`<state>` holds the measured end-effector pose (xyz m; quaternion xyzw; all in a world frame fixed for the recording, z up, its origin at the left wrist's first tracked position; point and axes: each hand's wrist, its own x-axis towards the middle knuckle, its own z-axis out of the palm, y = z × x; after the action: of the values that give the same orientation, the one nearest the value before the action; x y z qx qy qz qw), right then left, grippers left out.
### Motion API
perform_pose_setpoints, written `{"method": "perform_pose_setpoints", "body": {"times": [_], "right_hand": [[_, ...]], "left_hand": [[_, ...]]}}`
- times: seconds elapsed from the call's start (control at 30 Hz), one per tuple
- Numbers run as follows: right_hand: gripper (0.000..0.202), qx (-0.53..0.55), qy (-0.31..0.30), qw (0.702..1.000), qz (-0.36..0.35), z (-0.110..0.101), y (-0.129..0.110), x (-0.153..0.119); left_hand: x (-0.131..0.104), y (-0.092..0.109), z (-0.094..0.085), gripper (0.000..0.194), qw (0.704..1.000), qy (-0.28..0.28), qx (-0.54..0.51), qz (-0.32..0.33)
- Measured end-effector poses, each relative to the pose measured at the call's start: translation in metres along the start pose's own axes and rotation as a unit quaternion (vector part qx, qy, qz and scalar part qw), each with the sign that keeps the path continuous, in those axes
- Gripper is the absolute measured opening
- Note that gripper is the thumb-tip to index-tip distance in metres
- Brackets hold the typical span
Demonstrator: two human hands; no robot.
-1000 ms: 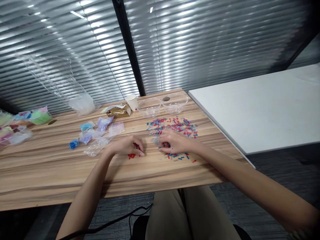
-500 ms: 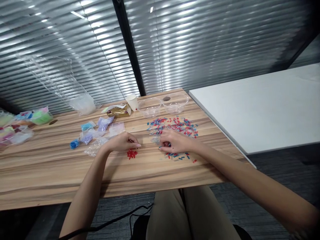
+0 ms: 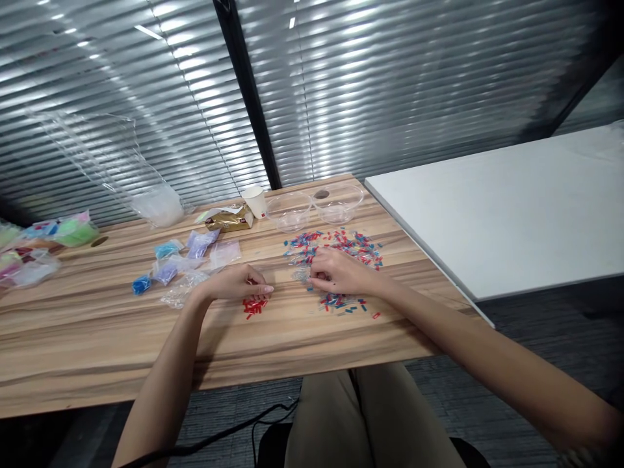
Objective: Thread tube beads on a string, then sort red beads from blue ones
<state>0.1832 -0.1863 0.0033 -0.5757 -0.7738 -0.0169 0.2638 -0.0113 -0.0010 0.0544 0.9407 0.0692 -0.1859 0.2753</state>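
My left hand (image 3: 242,284) hovers at a small heap of red pieces (image 3: 255,307), its fingers curled in and its thumb laid along them. Whatever lies between those fingers is hidden. Over a wide scatter of small red, blue and clear pieces (image 3: 361,248) is my right hand (image 3: 334,271), thumb and fingertips brought together in a pinch; anything in it is too small to make out. More mixed pieces (image 3: 336,300) lie just below that hand. A few clear pieces (image 3: 299,274) show at its fingertips.
Behind the scatter stand two joined clear plastic bowls (image 3: 336,205), a white paper cup (image 3: 254,202) and a gold packet (image 3: 229,219). Small bags of purple (image 3: 202,244) and blue beads (image 3: 142,284) lie left. A white table (image 3: 502,221) adjoins at right.
The right hand's thumb and fingers have closed together over the mixed pieces. My left hand stays beside the red heap, its thumb now a little lower over it. The view has shifted slightly.
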Motion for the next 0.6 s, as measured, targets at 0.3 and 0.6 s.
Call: {"method": "perform_pose_setpoints", "body": {"times": [0.3, 0.6], "right_hand": [[0.018, -0.057, 0.053, 0.995, 0.065, 0.003, 0.004, 0.000], [0.024, -0.032, 0.041, 0.994, 0.100, 0.007, 0.008, 0.001]], "left_hand": [[0.018, 0.006, 0.013, 0.034, 0.979, 0.201, 0.009, 0.035], [0.036, 0.003, 0.038, 0.050, 0.974, 0.193, 0.022, 0.114]]}}
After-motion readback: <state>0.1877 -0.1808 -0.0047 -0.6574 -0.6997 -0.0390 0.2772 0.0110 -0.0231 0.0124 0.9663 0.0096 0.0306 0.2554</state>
